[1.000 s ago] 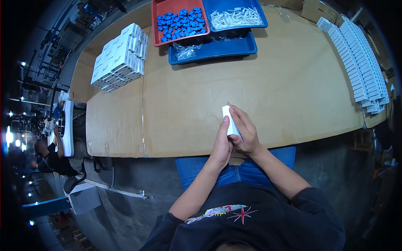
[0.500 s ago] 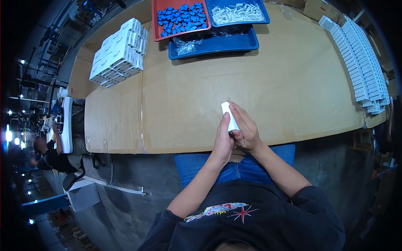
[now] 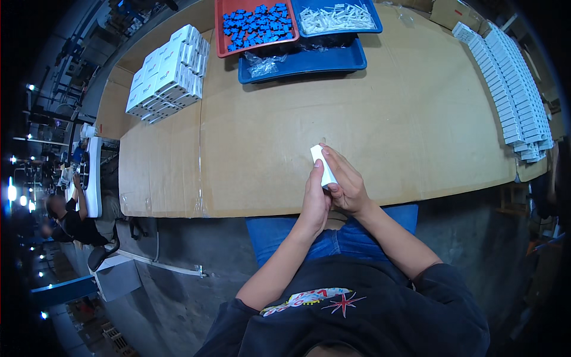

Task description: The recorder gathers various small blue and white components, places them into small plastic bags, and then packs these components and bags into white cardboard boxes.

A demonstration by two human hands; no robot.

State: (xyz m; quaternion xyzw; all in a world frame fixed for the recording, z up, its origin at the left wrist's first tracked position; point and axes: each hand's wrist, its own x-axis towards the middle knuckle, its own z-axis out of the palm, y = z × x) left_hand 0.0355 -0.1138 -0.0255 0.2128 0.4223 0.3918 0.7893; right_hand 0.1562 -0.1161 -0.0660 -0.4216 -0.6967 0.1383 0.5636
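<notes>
A small white box [image 3: 325, 168] is held between my two hands, just above the near edge of the cardboard-covered table [image 3: 267, 143]. My left hand [image 3: 315, 196] is closed on its left side, with the thumb laid along the box. On the other side, my right hand [image 3: 350, 185] wraps round it, its fingers stretched along the right face and its thumb near the lower end. The palms hide much of the box. Its upper end points away from me and slightly left.
Stacked white boxes [image 3: 160, 77] stand at the far left. Long rows of similar boxes [image 3: 505, 89] line the right side. At the back, a red tray [image 3: 225, 44] holds blue plastic pieces, a blue tray [image 3: 376, 24] holds white sticks, and a lower blue tray [image 3: 327, 66] holds clear plastic bags.
Almost nothing differs. My hands and the white box have shifted very slightly left within the view, and the grip looks the same.
</notes>
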